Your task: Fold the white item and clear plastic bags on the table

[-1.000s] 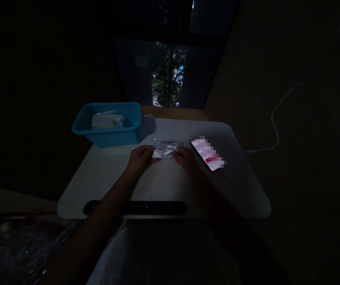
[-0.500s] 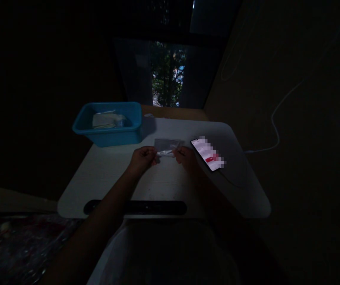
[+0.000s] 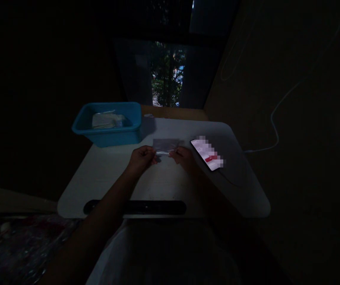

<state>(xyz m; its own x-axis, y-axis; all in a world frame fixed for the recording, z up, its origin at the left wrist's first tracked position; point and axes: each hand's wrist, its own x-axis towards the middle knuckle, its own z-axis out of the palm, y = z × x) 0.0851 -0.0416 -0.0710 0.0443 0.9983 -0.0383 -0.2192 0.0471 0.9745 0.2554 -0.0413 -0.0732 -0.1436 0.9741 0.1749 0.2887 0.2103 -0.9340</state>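
A small clear plastic bag [image 3: 166,145] is stretched between my two hands over the middle of the white table [image 3: 113,174]. My left hand [image 3: 142,155] pinches its near left corner, fingers closed. At the near right corner my right hand [image 3: 182,154] grips the same edge, its fingers closed too. The bag's near edge shines as a bright, nearly straight strip between the fingertips. Whether anything lies inside the bag is too dark to tell. Just right of my right hand lies a phone [image 3: 207,153] with its screen lit.
A blue plastic basket [image 3: 116,137] at the table's back left holds a pale stack of packets [image 3: 106,120]. A dark slot [image 3: 158,207] runs along the table's front edge. A white cable [image 3: 273,118] hangs at the right. Behind the table is a window [image 3: 168,75].
My right hand has shifted slightly left along the bag's near edge. That edge, crumpled before, now looks straighter. The left hand has hardly moved.
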